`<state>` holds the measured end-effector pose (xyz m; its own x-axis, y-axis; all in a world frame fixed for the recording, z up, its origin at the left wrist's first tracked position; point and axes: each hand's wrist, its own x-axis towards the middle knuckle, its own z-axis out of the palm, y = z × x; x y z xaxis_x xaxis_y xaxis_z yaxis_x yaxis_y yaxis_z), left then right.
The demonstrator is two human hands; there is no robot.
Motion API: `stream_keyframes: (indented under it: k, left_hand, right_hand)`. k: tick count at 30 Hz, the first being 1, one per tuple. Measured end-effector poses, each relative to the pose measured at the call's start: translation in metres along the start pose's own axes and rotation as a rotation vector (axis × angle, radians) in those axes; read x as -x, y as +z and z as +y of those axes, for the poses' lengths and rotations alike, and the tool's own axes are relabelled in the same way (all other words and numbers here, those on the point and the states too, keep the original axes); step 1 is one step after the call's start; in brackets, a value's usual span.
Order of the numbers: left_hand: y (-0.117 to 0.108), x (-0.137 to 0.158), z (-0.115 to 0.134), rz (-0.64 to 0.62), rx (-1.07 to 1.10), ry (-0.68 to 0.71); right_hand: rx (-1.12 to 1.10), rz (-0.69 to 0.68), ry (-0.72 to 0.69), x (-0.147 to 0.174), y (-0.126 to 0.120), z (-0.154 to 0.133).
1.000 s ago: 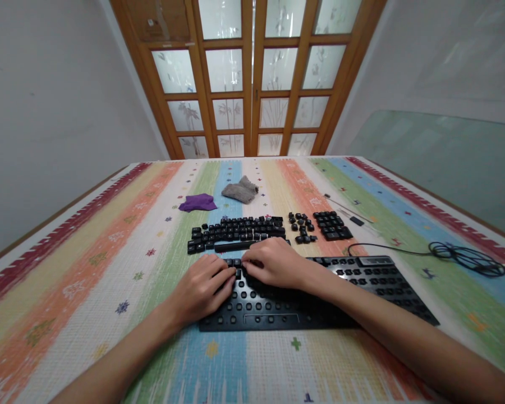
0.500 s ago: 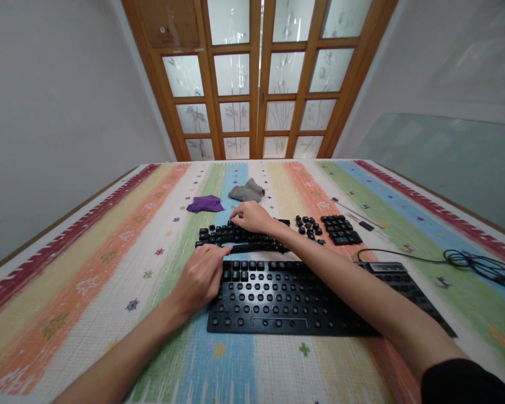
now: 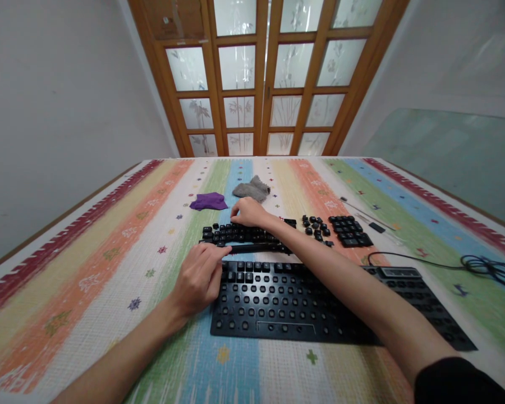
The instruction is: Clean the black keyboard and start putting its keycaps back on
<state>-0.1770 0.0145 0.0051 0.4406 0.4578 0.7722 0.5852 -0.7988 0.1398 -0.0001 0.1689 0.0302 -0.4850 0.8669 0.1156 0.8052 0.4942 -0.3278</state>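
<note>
A black keyboard point(image 3: 278, 311) lies in front of me, most of its main-block sockets bare and a few keycaps point(image 3: 239, 275) fitted at its upper left. Beyond it, loose black keycaps point(image 3: 235, 233) are laid out in rows behind a long black strip point(image 3: 256, 248). My left hand point(image 3: 197, 275) rests at the keyboard's upper left corner, fingers curled, thumb by the strip's left end; what its fingertips hold is hidden. Reaching across the keyboard, my right hand point(image 3: 250, 213) has its fingers bent together over the back row of loose keycaps. Its fingertips hide whatever is between them.
A purple cloth point(image 3: 209, 201) and a grey cloth point(image 3: 252, 189) lie behind the keycaps. To the right are a jumbled keycap pile point(image 3: 316, 225), a block of keycaps point(image 3: 350, 231), a thin tool point(image 3: 368, 213), a small black piece point(image 3: 377, 227) and a coiled cable point(image 3: 492, 270).
The view has shifted slightly, so the keyboard and the things on the right appear a little further right. Both hands keep nearly the same places and poses.
</note>
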Motion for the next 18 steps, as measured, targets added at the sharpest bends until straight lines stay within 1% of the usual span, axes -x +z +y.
stream_keyframes:
  k: [4,7,12,15,18]
  left_hand:
    - [0.000,0.000,0.001,-0.017,0.005,-0.008]
    - [0.001,0.000,0.002,-0.052,0.032,0.030]
    - [0.003,-0.003,0.011,-0.173,0.126,0.114]
    - [0.004,-0.004,0.015,-0.214,0.149,0.152]
    - [0.006,-0.004,0.017,-0.244,0.167,0.155]
  right_hand:
    - [-0.041,0.004,-0.035,-0.002,0.003,0.002]
    - [-0.077,0.025,-0.055,-0.002,0.005,0.003]
    - [-0.150,0.099,-0.087,0.001,0.002,0.001]
    - [-0.217,0.146,-0.122,0.012,-0.006,-0.003]
    - [-0.287,0.169,-0.157,0.035,-0.013,-0.008]
